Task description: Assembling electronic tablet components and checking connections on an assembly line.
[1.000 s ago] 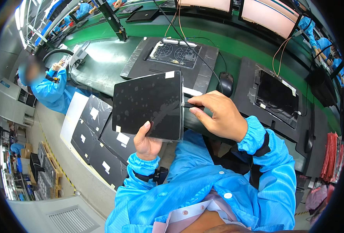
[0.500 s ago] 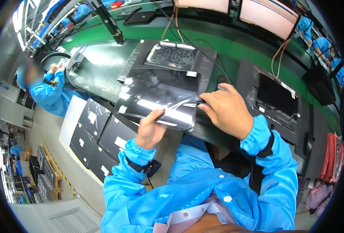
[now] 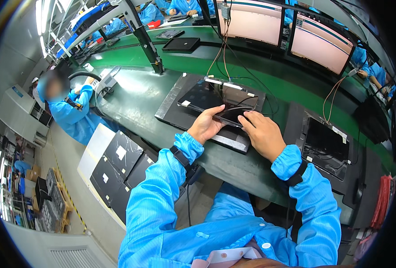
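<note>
A glossy black display panel (image 3: 199,95) lies on a dark padded board (image 3: 172,108) on the green bench, with white tabs at its corners. My left hand (image 3: 207,125) is closed on the panel's near edge, its fingers partly hidden underneath. At the near right corner of the panel, my right hand (image 3: 265,134) has its fingers bent and pressed against the edge. A thin black cable (image 3: 245,105) runs close to the right fingertips; whether they pinch it is hard to make out.
A second panel (image 3: 325,139) rests on another board to the right. Two monitors (image 3: 250,21) stand behind the bench. Film-covered black panels (image 3: 122,152) lie on a pale surface at lower left. A co-worker in blue (image 3: 75,116) works at the bench's left end.
The panel, tilted up toward me before, now lies lower on the padded board. Both hands have moved away from me with it. My view has shifted too.
</note>
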### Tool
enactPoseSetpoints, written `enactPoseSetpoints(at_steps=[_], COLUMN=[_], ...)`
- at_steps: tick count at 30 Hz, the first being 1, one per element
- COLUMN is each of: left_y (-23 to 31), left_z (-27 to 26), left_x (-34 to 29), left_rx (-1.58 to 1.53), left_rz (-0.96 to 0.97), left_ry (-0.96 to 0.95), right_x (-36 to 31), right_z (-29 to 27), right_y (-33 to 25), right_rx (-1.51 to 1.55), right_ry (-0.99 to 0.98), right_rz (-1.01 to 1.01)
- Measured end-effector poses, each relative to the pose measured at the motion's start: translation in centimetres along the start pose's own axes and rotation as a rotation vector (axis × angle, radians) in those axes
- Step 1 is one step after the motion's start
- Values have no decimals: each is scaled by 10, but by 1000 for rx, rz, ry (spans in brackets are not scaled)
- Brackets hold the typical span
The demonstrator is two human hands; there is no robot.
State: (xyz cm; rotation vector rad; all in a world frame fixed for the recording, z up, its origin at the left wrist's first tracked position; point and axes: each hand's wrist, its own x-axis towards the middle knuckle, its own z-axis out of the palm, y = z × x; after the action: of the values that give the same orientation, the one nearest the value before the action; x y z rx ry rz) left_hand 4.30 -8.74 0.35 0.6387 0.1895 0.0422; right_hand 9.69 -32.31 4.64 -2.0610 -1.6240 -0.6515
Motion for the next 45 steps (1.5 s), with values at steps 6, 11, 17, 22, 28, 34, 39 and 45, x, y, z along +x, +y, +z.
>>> enactPoseSetpoints(at_steps=[6, 11, 17, 22, 28, 34, 39, 45], left_y=[29, 55, 62, 60, 63, 63, 62, 62], left_z=[29, -1, -58, -59, -58, -59, -55, -59], left_x=[-50, -63, -35, -32, -31, -33, -35, -33], left_rx=[931, 1982, 1976, 1928, 1942, 1932, 1931, 1966], left_rz=[-385, 758, 460, 464, 454, 444, 481, 464], left_ry=[-9, 287, 399, 347, 331, 352, 342, 346], right_x=[-9, -14, -16, -20, -23, -23, -20, -20], right_z=[5, 19, 25, 35, 40, 48, 45, 49], right_y=[12, 5, -9, -10, -13, -13, -18, -20], right_rx=[-67, 52, 28, -61, -48, -51, -55, -64], right_ry=[-34, -85, -37, -41, -43, -32, -37, -39], right_rz=[23, 66, 266, 204, 240, 310, 309, 293])
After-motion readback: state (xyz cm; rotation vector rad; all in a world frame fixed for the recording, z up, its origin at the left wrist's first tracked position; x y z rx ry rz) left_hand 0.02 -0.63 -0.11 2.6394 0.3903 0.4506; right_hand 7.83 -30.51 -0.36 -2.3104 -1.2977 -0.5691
